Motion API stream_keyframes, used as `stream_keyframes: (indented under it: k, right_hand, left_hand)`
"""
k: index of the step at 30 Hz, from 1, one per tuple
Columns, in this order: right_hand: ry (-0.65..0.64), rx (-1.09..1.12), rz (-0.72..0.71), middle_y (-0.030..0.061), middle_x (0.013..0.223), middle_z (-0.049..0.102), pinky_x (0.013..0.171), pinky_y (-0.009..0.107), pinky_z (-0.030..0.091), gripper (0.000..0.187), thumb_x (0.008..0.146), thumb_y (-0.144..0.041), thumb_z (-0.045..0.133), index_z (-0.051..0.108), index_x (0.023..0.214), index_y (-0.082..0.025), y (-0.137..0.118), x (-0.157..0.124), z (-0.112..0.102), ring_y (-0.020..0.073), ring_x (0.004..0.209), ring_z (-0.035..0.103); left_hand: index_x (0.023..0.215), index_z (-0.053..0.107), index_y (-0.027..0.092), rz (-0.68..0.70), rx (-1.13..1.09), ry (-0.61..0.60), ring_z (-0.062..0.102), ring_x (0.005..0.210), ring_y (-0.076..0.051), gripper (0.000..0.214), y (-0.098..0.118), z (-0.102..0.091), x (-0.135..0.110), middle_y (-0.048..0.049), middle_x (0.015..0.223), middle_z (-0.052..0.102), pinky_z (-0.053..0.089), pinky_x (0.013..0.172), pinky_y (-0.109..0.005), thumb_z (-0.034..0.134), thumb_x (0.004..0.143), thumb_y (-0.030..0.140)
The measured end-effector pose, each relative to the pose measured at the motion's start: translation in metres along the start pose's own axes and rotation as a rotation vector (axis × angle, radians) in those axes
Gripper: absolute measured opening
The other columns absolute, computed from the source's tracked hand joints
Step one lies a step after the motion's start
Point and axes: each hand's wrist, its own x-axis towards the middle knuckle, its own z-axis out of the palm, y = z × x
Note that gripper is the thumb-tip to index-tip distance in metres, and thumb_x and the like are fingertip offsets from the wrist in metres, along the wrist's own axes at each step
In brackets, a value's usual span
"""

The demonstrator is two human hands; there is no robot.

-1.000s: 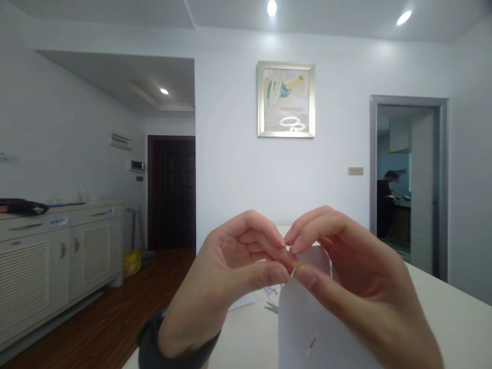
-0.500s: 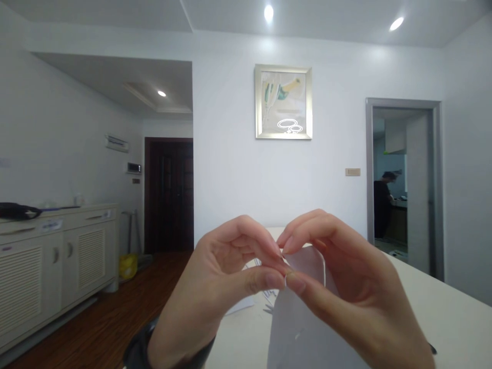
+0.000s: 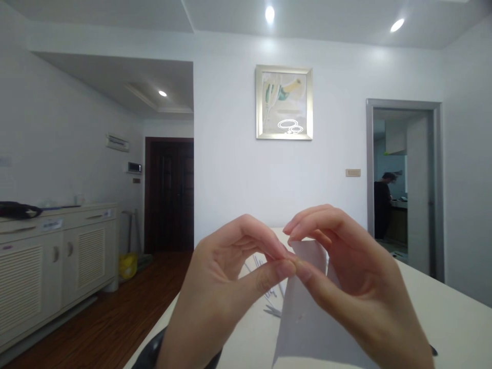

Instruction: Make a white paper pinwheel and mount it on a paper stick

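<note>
My left hand (image 3: 230,287) is closed in a pinch, thumb against index finger, at the left edge of a sheet of white paper (image 3: 307,318). Whatever lies between those fingertips is too small to make out. My right hand (image 3: 349,282) curls around the upper part of the paper, its thumb tip touching my left thumb. Its index and middle fingertips are raised above the thumb, at the paper's top edge. The paper bends and hangs down toward the table. Scissors (image 3: 272,310) lie behind the hands, partly hidden, near several thin white strips with dark marks (image 3: 255,269).
A white table (image 3: 434,307) stretches out under the hands and to the right. A louvred cabinet (image 3: 90,256) stands at the left, with a yellow bucket (image 3: 127,265) beside it. Beyond the doorway on the right, a person (image 3: 382,205) stands at a counter.
My right fingertips have lifted and moved away from my left index finger. Both thumbs have shifted slightly right, and the paper has turned a little. More of the scissors shows.
</note>
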Motion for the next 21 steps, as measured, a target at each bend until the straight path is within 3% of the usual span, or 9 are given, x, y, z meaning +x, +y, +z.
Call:
stream_keyframes:
  k: [9, 12, 21]
  right_hand:
    - [-0.060, 0.011, 0.037, 0.0000, 0.097, 0.056, 0.080, 0.032, 0.046, 0.024, 0.077, -0.011, 0.059, 0.052, 0.095, -0.026, -0.0014, -0.0008, -0.0024, 0.0170, 0.092, 0.055]
    - [-0.029, 0.017, 0.055, 0.0006, 0.098, 0.056, 0.077, 0.031, 0.046, 0.021, 0.079, -0.017, 0.060, 0.053, 0.097, -0.027, 0.0025, -0.0010, -0.0044, 0.0170, 0.091, 0.054]
    - [0.038, -0.028, 0.052, -0.0004, 0.098, 0.057, 0.082, 0.030, 0.044, 0.023, 0.079, -0.011, 0.056, 0.054, 0.095, -0.027, 0.0007, -0.0028, -0.0019, 0.0170, 0.097, 0.053]
  left_hand:
    - [0.071, 0.053, 0.018, -0.016, -0.148, -0.080, 0.056, 0.070, -0.007, 0.016, 0.0012, -0.0026, 0.0003, 0.0035, 0.070, 0.059, 0.043, 0.063, -0.015, 0.061, 0.076, 0.005]
    - [0.071, 0.053, 0.018, -0.030, -0.192, -0.086, 0.055, 0.070, -0.006, 0.015, -0.0005, -0.0034, 0.0002, 0.0040, 0.069, 0.058, 0.042, 0.063, -0.014, 0.060, 0.077, 0.007]
    - [0.076, 0.054, 0.018, -0.072, -0.188, -0.100, 0.053, 0.070, -0.005, 0.012, -0.0036, -0.0088, -0.0003, 0.0040, 0.073, 0.059, 0.042, 0.063, -0.013, 0.061, 0.078, 0.009]
